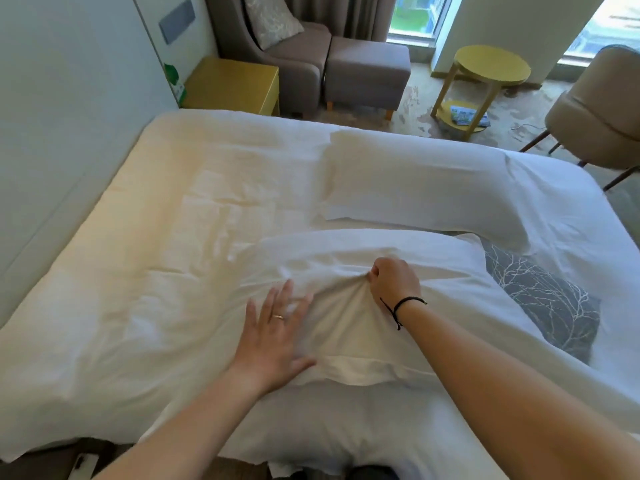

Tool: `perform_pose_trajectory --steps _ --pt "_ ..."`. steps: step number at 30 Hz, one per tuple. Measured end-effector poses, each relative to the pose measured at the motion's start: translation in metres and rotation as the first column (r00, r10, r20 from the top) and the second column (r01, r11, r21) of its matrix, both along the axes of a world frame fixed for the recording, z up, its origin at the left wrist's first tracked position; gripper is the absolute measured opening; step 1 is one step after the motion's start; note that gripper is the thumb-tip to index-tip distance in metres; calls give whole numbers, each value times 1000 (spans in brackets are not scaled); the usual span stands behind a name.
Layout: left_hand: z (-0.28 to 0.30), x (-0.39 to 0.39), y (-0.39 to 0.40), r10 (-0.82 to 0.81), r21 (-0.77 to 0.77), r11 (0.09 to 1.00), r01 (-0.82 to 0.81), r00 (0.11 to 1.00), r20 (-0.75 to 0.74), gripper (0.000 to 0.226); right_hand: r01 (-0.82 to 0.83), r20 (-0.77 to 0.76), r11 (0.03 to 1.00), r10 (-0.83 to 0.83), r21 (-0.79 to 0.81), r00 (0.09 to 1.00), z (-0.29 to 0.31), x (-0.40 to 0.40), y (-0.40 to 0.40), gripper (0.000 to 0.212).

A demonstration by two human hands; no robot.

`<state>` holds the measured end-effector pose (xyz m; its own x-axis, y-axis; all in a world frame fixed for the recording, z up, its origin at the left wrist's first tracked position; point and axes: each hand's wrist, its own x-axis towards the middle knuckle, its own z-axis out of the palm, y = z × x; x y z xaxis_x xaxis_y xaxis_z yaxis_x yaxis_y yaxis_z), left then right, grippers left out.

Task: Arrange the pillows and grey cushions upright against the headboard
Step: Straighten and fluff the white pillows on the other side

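The bed [145, 258] is covered by a white duvet, creased across its middle, and runs up to a pale wall on the left of the head view.

Near pillow [363, 306]: white, lying flat on the duvet close to the camera. The right hand [394, 284] has its fingers curled into the pillowcase, bunching a fold of the fabric; a dark cord bracelet [403, 306] sits on that wrist. The left hand [277, 332] lies flat on the left part of the same pillow, fingers straight and spread, with a ring [278, 317] on one finger.

Far pillow [426, 188]: white, lying flat farther across the bed, to the right of centre. It is apart from both hands. Its right end droops toward the grey cushion.

Grey cushion [547, 299]: grey with a white branch pattern, lying flat on the bed at the right, partly tucked under the right edge of the near pillow. Neither hand touches it.

A second patterned cushion [272, 17] leans upright on the grey armchair [294, 64] beyond the bed. A matching footstool [367, 72] stands just beside the armchair.

Other items: a yellow bedside cabinet [232, 86] between the wall and the armchair; a round yellow side table [491, 69] near the window, with printed papers on its lower shelf; a beige chair [602, 109] at the right edge.
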<state>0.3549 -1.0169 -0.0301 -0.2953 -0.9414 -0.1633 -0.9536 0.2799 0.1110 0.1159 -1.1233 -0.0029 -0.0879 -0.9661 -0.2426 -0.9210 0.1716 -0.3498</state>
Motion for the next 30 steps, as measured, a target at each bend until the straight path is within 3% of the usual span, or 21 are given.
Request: perform_pose_trajectory --steps 3,6,9,11,14,17,19,24,30 --pt "-21 -7 10 -76 -89 993 80 996 48 123 -19 -10 998 18 -57 1000 -7 -7 -12 25" --pt "-35 -14 -17 -29 -63 997 38 990 140 122 -68 -40 991 63 -114 997 -6 -8 -24 22" --pt "-49 -16 -53 15 0 1000 -16 949 315 117 -200 -105 952 179 -233 978 0 0 -19 12" --pt "-56 -14 -71 33 3 999 -36 934 355 115 -343 -186 877 296 -335 937 1 4 -4 7" --pt "-58 -10 -87 47 4 999 -52 926 374 114 -510 -238 779 452 -365 860 -3 -2 30 57" --pt "-56 -5 -102 56 -19 998 -53 914 401 111 -658 -329 733 586 -176 740 -22 -37 57 96" --pt "-50 -3 -110 46 -19 999 -42 907 419 108 -687 -376 724 622 -58 687 -33 -61 56 107" --pt "-41 -29 -92 93 -66 995 -73 913 397 102 -601 -427 799 548 12 720 -43 -80 10 88" --pt "-31 -36 -69 59 -230 973 -8 974 217 45 -610 -459 780 495 -140 738 -37 -86 -12 20"
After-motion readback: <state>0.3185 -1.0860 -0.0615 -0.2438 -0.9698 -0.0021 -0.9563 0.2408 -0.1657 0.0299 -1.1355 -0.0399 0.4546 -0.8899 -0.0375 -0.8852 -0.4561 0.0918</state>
